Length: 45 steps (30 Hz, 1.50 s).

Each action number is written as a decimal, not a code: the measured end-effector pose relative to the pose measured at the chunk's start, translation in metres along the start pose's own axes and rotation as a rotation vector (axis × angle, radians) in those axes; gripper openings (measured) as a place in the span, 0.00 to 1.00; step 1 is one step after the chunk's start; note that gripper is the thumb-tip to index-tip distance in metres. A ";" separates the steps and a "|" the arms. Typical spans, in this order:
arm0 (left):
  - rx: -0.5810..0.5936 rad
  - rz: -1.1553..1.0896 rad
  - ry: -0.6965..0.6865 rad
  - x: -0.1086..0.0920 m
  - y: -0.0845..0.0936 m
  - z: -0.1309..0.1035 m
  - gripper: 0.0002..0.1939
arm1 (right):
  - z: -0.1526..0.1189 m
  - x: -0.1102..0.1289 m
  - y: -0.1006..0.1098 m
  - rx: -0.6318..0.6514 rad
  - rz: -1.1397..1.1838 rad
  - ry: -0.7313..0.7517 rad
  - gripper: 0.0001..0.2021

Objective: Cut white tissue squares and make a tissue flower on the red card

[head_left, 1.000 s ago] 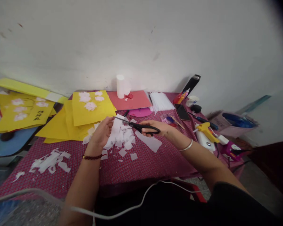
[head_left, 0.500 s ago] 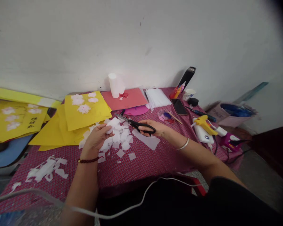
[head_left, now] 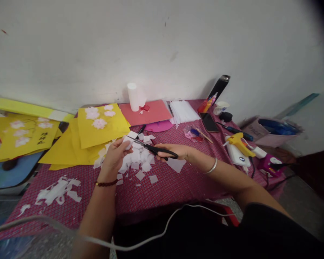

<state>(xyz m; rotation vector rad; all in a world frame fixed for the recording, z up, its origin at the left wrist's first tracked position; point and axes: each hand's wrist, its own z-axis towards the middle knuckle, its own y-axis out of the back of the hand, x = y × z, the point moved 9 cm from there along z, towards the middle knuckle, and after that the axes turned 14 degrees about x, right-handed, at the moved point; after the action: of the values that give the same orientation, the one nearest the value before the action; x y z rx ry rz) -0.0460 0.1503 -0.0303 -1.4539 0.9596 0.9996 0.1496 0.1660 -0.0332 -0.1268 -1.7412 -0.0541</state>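
My left hand (head_left: 115,154) pinches a small piece of white paper (head_left: 127,144) between thumb and fingers. My right hand (head_left: 173,151) is wrapped round the black handles of a pair of scissors (head_left: 148,146), whose blades point left and reach the edge of that paper. Below both hands lies a heap of small cut white paper squares (head_left: 137,158), with a few loose ones nearer the front. A larger sheet of white paper (head_left: 176,164) lies partly beneath my right hand.
Yellow sheets with pink paper blossoms (head_left: 104,126) lie to the left, near a pile of paper scraps (head_left: 59,190). A paper roll (head_left: 133,97) stands at the back. On the right are a phone (head_left: 208,122), a glue gun (head_left: 240,144) and a black flask (head_left: 220,86). A white cable (head_left: 162,230) crosses in front.
The scissors have moved left and closer to my left hand, their blades now at the paper piece. My left hand still pinches the paper. The whole view has shifted slightly.
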 end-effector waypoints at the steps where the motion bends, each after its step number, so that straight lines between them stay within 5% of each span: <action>1: 0.019 0.018 0.015 0.003 -0.003 0.000 0.16 | 0.003 -0.003 0.001 -0.017 0.019 0.000 0.32; 8: 0.047 0.065 0.023 0.004 -0.010 0.000 0.16 | 0.009 -0.010 0.001 -0.112 0.115 0.010 0.27; 13: -0.011 0.109 0.012 -0.003 0.000 0.000 0.14 | 0.010 -0.008 -0.008 0.050 0.104 0.058 0.34; 18: -0.193 0.216 -0.190 -0.025 0.023 -0.003 0.21 | -0.005 0.001 -0.006 0.121 0.108 0.194 0.34; 28: -0.157 0.356 -0.171 -0.021 0.021 -0.002 0.12 | -0.087 -0.005 0.055 -0.379 0.031 0.255 0.24; 32: -0.079 0.549 -0.180 -0.019 -0.008 -0.004 0.09 | -0.094 -0.021 0.072 -0.471 -0.003 0.140 0.24; 38: 0.350 0.946 -0.033 0.013 -0.100 0.013 0.09 | -0.101 -0.012 0.086 -0.550 -0.423 -0.040 0.23; 45: 0.411 1.287 -0.137 0.030 -0.133 0.051 0.20 | -0.113 -0.001 0.087 -0.621 -0.511 -0.057 0.21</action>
<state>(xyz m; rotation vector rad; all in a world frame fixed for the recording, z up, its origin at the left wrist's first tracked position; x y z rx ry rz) 0.0850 0.2125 -0.0200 -0.2818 1.9110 1.6071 0.2704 0.2398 -0.0178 -0.1323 -1.7239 -0.9738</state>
